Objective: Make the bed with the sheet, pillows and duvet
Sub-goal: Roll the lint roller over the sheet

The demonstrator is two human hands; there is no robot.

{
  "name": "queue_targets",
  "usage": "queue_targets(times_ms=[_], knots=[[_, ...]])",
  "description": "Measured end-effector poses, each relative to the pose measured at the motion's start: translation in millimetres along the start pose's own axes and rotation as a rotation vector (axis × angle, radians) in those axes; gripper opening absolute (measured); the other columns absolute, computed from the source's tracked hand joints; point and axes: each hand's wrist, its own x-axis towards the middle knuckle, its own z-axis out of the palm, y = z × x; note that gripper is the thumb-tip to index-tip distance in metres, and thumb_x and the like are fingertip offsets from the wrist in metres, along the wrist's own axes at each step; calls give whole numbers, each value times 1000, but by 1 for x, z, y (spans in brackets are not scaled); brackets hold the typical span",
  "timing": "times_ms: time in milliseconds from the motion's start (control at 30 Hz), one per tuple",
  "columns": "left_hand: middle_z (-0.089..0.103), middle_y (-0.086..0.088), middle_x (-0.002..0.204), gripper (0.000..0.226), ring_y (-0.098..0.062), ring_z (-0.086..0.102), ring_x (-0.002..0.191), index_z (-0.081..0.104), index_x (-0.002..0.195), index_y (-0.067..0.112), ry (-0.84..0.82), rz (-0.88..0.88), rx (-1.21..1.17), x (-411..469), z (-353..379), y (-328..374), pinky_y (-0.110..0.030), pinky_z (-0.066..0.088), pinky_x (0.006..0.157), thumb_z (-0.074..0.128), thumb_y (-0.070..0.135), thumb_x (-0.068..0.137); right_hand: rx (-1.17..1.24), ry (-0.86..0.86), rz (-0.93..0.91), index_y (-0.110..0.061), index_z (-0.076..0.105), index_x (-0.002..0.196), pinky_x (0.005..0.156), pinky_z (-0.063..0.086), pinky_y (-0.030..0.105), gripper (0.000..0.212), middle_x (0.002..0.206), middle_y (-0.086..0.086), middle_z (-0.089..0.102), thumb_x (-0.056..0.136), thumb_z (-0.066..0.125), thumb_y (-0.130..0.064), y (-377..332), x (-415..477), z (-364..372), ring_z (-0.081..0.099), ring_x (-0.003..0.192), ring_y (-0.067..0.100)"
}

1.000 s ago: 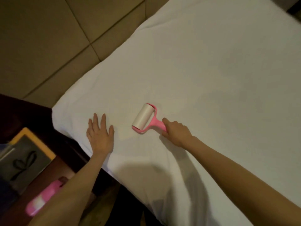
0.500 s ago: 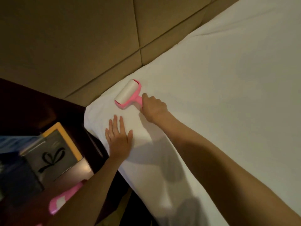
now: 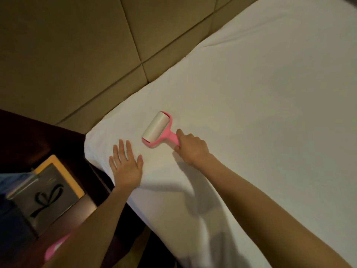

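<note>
White cotton sheet [image 3: 251,113] covers the mattress and lies mostly smooth. Its corner at the head of the bed is pulled down over the edge, and only faint creases show toward one o'clock. Near that corner rests a pink lint roller [image 3: 157,128], its pale drum flat against the cloth and pointing toward eleven o'clock from the right hand [image 3: 191,147]. That hand has its fingers curled round the pink handle, with one finger stretched forward along it. I judge this adds downward pressure so the drum bites on the fabric. At about eight o'clock of the roller, the left hand [image 3: 126,165] lies palm down on the sheet, fingers straight and slightly spread, thumb out to the side. It likely pins the cloth so the roller does not drag it into wrinkles. Beyond the sheet at twelve o'clock stands a padded tan headboard [image 3: 77,55]. At nine o'clock sits a dark wooden nightstand [image 3: 23,136] carrying a yellow-rimmed box [image 3: 58,190] marked with a black bow and, at seven o'clock, a blurred pink object [image 3: 52,250]. No pillows or duvet are in view, so the task seems to be at its early, sheet-cleaning step
</note>
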Motion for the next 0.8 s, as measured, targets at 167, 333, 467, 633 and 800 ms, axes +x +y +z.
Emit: queue_targets(times_ms=[167,333,467,633,800], knots=[[28,-28,149,60,-46,29,136,30,144,-3,-29,7,73,-1,-10,8,-60,28,105,41,30,96,49,38,92,-11,40,120,65,35,34,34,103,13,61,96,44,-35,52,-65,21,62,93,36],[29,-24,146,54,-39,28,133,32,139,-5,-55,34,69,-15,-21,40,-50,25,107,49,6,89,74,39,177,-15,37,125,64,35,32,39,105,12,62,97,43,-41,108,-148,52,61,92,33],[32,-25,144,50,-39,31,131,40,132,-5,-66,202,29,-44,-19,82,-49,24,107,51,0,83,69,51,253,-17,37,127,65,34,31,40,108,9,62,96,42,-42,144,-207,74,62,94,30],[37,-23,141,53,-40,38,128,46,128,0,-113,393,34,-71,-13,133,-51,32,103,56,1,76,158,104,306,-18,45,109,66,41,32,32,97,4,65,93,44,-45,181,-272,87,63,85,28],[37,-20,142,49,-38,37,128,49,124,2,-121,448,47,-83,-8,162,-49,31,103,56,2,76,342,275,465,-15,48,97,58,33,30,21,80,7,63,91,52,-35,206,-305,84,60,75,32]])
